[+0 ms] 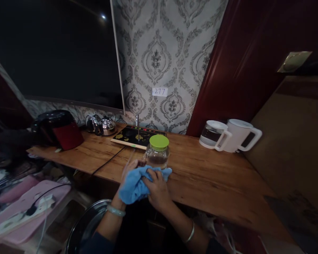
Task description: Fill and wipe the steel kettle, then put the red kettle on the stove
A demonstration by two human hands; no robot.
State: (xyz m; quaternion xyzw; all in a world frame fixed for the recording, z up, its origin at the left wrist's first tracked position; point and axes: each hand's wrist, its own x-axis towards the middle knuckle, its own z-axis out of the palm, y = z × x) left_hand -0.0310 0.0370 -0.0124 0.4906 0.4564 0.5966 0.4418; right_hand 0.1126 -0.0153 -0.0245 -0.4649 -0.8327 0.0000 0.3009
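A blue cloth [135,184] is bunched between my two hands, in front of a clear glass jug [158,159] with a green lid [159,141]. My right hand [158,190] is closed on the cloth, its fingers pressed into the folds near the jug's lower front. The cloth covers much of my left hand [125,176], whose blurred fingertips reach up beside the left side of the jug. I cannot tell whether they touch it. The jug stands upright near the front edge of the wooden counter [201,176]; its base is hidden behind the cloth.
Behind the jug lies a black cooktop [131,135] with a thin metal spout. Steel kettles [107,126] and a red-and-black appliance [65,130] stand left. White-handled jugs [240,135] stand right. Below are a dark round basin [88,222] and a pink stool [53,190] holding a power strip.
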